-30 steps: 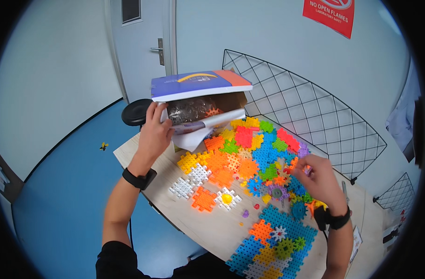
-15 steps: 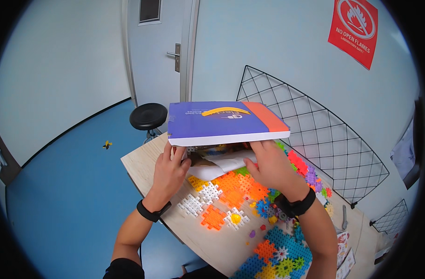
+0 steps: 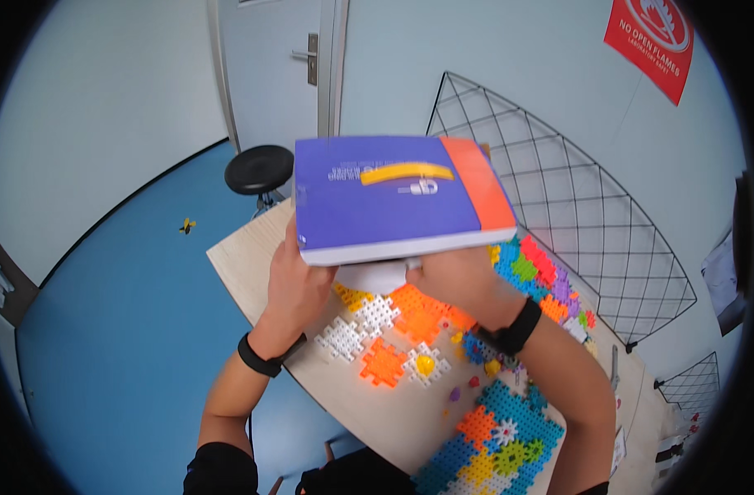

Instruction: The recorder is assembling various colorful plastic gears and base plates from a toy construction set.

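Observation:
A purple-and-orange cardboard box [image 3: 369, 219] with a yellow strap handle [image 3: 406, 173] is between my hands, above the table [image 3: 336, 396]. My left hand [image 3: 299, 271] grips its near left corner, fingers partly hidden behind the edge. At the near right side my right hand [image 3: 464, 285] is closed against the box, its fingertips hidden beneath the lid. A white flap [image 3: 373, 278] shows below the box's front edge, between the hands. Close by on the table are linked orange plates [image 3: 418, 318] and white toothed plates [image 3: 341, 340].
A blue plate assembly with gears [image 3: 509, 433] covers the near right of the table, and colourful plates [image 3: 534, 268] lie behind my right arm. A black wire grid [image 3: 550, 173] leans at the wall. Beyond the table's left corner stands a black stool [image 3: 260, 169].
The lid's front edge has come down over the opening, hiding the contents seen before. Less of the white flap shows. My right hand has curled and shifted left; the view has tilted downward.

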The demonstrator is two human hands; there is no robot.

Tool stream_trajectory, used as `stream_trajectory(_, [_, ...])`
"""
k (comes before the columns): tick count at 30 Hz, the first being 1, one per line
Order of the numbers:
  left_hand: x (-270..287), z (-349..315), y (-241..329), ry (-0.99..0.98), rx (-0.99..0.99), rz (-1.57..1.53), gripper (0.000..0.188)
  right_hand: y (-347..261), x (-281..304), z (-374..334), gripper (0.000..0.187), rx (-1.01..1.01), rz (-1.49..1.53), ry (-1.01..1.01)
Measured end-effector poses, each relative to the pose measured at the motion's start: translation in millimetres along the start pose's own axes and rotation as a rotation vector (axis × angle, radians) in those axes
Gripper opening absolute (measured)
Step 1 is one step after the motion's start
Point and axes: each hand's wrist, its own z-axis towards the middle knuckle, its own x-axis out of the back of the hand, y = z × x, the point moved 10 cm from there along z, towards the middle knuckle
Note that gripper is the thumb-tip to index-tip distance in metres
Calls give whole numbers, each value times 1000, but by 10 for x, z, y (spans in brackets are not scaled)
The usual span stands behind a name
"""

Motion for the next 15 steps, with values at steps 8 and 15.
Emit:
stream_trajectory(8, [175,142,105,-28,-44,211,12,61,246,189,22,-107,161,-149])
stream_trajectory(15, [233,201,244,11,-107,246,9,-55,79,358,37,-147,107,-78])
